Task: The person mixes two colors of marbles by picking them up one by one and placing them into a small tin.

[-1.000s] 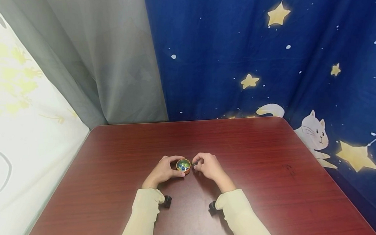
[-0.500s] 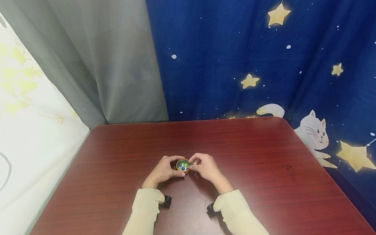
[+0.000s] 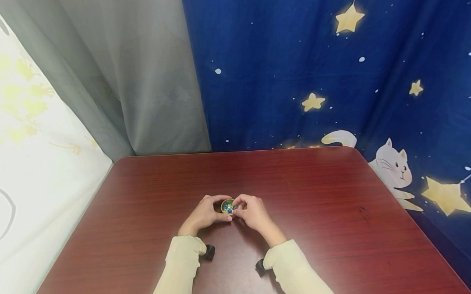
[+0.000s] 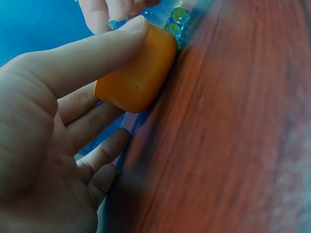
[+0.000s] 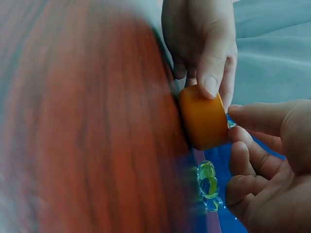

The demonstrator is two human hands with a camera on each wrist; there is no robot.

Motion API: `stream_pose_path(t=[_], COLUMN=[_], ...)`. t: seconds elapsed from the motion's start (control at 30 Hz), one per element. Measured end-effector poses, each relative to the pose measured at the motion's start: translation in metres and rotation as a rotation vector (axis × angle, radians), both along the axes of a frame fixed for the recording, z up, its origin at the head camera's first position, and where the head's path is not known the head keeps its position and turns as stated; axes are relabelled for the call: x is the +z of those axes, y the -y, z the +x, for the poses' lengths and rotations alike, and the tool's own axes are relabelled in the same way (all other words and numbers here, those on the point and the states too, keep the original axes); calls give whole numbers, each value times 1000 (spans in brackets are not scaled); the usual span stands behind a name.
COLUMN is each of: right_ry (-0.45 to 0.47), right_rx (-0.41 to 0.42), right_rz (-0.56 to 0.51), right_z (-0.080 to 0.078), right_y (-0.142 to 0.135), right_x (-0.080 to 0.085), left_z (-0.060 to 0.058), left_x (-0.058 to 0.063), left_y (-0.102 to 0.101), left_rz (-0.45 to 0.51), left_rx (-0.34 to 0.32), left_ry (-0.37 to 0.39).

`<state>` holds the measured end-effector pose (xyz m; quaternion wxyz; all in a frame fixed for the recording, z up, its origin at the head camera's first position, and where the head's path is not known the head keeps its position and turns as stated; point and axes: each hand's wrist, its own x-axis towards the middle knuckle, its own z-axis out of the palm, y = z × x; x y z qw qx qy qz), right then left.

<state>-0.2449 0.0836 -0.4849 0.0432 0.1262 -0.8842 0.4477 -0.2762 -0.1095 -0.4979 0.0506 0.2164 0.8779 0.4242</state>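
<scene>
A small orange bowl (image 4: 138,77) stands on the table, with several blue and green clear marbles (image 3: 228,208) inside it. My left hand (image 3: 204,212) grips the bowl from the left, thumb on the near side and fingers round the far side. From the right, my right hand (image 3: 253,211) reaches to the rim. Its thumb and forefinger pinch a small clear bluish marble (image 5: 231,124) right at the bowl's edge. Beside the bowl, under the right hand, a few green and clear marbles (image 5: 207,177) lie close together; the head view hides them behind that hand.
The reddish-brown wooden table (image 3: 150,186) reaches back to a grey curtain (image 3: 157,80) and a blue star-patterned curtain (image 3: 263,67). A white patterned cloth (image 3: 35,173) hangs along the left side. Black wrist cameras (image 3: 210,252) sit under both cuffs.
My right hand has moved left, from beside the bowl to over its right rim, carrying the pinched marble. My left hand and the bowl have stayed in place.
</scene>
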Motion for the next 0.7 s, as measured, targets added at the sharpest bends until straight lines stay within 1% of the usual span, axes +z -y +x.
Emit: stream_pose_path(t=[0.37,0.57,0.7], right_ry=[-2,8,0], right_rx=[-2,-8,-8], right_rz=[-15,-4,-4], right_z=[1,1,1], right_y=[1,2,1], right_x=[0,1,1], left_z=[-1,-3,-3], left_x=[-1,-5,-3], left_y=[0,1,0], left_rz=[3,-6,-6], left_rx=[-3,-9,0], left_ry=[0,-31,-20])
